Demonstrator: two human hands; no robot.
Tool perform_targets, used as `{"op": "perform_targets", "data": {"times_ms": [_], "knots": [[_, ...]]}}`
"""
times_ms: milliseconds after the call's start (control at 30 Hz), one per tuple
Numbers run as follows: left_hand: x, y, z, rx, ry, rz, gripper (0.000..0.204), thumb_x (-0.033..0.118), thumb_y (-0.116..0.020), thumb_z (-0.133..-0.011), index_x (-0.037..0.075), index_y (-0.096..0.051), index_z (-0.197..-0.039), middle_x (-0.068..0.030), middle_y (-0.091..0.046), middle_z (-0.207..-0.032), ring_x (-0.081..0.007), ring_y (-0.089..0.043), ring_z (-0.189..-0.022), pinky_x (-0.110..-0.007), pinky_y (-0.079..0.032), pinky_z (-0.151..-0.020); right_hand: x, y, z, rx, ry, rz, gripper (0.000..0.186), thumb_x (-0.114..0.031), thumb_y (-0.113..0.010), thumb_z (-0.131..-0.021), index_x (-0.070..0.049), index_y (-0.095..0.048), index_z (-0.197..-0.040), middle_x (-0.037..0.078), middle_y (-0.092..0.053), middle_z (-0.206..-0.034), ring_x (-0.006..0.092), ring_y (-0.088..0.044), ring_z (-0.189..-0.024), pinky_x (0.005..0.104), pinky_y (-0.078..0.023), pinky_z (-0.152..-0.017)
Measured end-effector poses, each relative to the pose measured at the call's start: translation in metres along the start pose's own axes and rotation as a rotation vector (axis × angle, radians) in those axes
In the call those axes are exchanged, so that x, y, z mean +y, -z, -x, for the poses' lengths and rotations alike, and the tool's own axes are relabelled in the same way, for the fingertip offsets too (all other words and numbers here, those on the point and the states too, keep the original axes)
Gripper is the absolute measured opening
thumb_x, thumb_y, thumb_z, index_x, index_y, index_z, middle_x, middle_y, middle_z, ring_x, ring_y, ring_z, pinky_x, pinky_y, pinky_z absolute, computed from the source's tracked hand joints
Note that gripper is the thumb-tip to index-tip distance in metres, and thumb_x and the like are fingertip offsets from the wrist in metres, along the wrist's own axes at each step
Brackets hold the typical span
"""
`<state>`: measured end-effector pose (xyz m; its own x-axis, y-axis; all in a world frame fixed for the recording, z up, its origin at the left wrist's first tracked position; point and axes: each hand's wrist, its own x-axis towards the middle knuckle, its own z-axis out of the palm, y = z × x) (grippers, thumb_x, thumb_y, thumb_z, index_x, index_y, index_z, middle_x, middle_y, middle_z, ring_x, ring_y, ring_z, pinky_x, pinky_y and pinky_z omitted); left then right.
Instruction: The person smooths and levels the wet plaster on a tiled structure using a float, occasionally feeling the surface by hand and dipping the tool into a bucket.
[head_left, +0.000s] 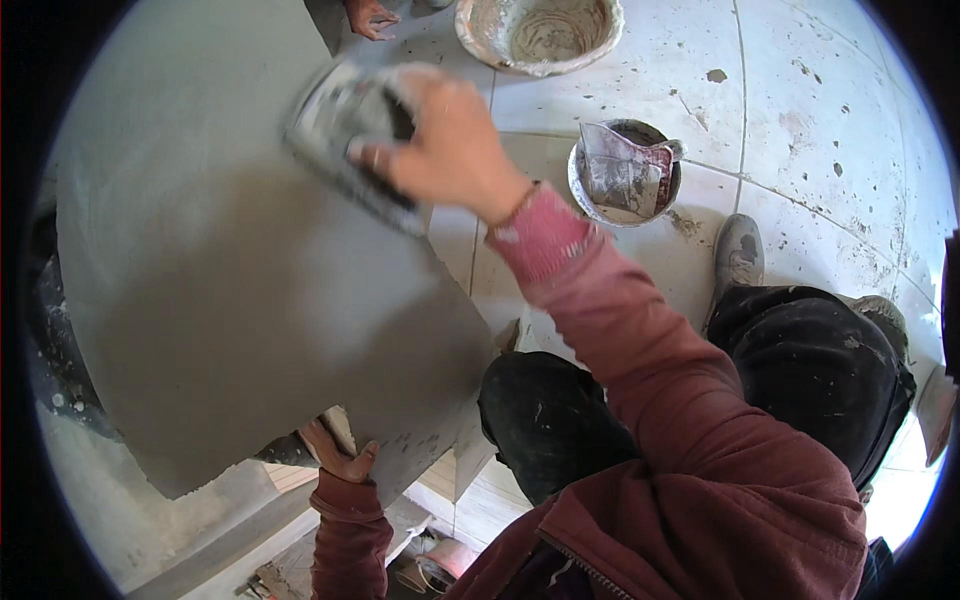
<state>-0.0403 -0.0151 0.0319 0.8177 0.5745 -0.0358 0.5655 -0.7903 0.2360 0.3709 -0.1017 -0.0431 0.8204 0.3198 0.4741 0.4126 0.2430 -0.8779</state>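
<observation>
Head view: right hand (455,140), closed round a flat, grey-smeared hand tool (335,125) (motion-blurred), apparently keeping it level with a smooth grey plastered panel (240,300); left hand (343,458), thumb spread, at the panel's lower edge, perhaps bracing; grip undeterminable.

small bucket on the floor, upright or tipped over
Upright: the small bucket shows its round mouth facing up, with a flat scraper sitting in it.

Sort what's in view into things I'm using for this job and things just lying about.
In use:
- flat tool, blurred, in the right hand
- grey panel, with the left hand at its lower edge

Probably just lying about, as no hand touches them:
- bucket on the floor, with a bladed tool in it
- basin
</observation>
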Motion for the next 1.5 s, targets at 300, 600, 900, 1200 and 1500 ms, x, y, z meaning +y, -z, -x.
{"op": "perform_targets", "data": {"times_ms": [300, 600, 900, 1200, 1500], "knots": [[-0.01, 0.003, 0.002, 0.021, -0.02, -0.077, 0.113, 0.06, -0.065, -0.059, -0.004, -0.009, -0.134, -0.0242, -0.017, -0.133, -0.0355, -0.019, -0.123, -0.046, -0.016, -0.101, -0.014, 0.002, -0.001, -0.159, 0.066, -0.071, 0.032, -0.027, -0.069, -0.059, -0.004, -0.059, -0.079, 0.017, -0.059, -0.081, 0.0352, -0.056, -0.078, 0.0413, -0.046, -0.069], [-0.01, 0.002, 0.002, 0.056, -0.028, -0.122, 0.114, 0.06, -0.066, -0.056, -0.003, -0.01, -0.134, -0.0234, -0.018, -0.134, -0.0365, -0.019, -0.124, -0.046, -0.015, -0.101, -0.015, -0.005, -0.008, -0.134, 0.163, -0.064, 0.044, -0.025, -0.07, -0.059, -0.008, -0.058, -0.098, 0.017, -0.058, -0.085, 0.0339, -0.056, -0.078, 0.0381, -0.045, -0.068], [0.014, 0.004, -0.01, 0.029, 0.0, -0.043, 0.108, 0.049, -0.067, -0.052, 0.0, -0.016, -0.134, -0.022, -0.022, -0.132, -0.0362, -0.021, -0.123, -0.046, -0.016, -0.101, -0.025, 0.002, -0.013, -0.167, 0.134, -0.097, 0.04, -0.026, -0.07, -0.06, -0.006, -0.059, -0.092, 0.017, -0.057, -0.081, 0.0347, -0.055, -0.072, 0.0401, -0.045, -0.066], [0.013, 0.003, -0.012, 0.081, -0.019, 0.02, 0.107, 0.033, -0.067, -0.038, 0.003, -0.019, -0.129, -0.0178, -0.031, -0.119, -0.0339, -0.025, -0.115, -0.046, -0.016, -0.098, -0.03, -0.005, -0.031, -0.198, 0.167, -0.043, 0.039, -0.029, -0.066, -0.061, -0.006, -0.056, -0.09, 0.018, -0.057, -0.092, 0.037, -0.055, -0.084, 0.0445, -0.045, -0.072], [0.011, 0.005, -0.01, 0.068, -0.049, -0.109, 0.107, 0.03, -0.066, -0.035, 0.003, -0.021, -0.128, -0.0188, -0.029, -0.121, -0.0345, -0.026, -0.114, -0.046, -0.015, -0.099, -0.029, -0.006, -0.024, -0.29, 0.292, -0.193, 0.042, -0.032, -0.068, -0.063, -0.005, -0.059, -0.093, 0.016, -0.059, -0.084, 0.0364, -0.057, -0.079, 0.0431, -0.046, -0.071]]}}
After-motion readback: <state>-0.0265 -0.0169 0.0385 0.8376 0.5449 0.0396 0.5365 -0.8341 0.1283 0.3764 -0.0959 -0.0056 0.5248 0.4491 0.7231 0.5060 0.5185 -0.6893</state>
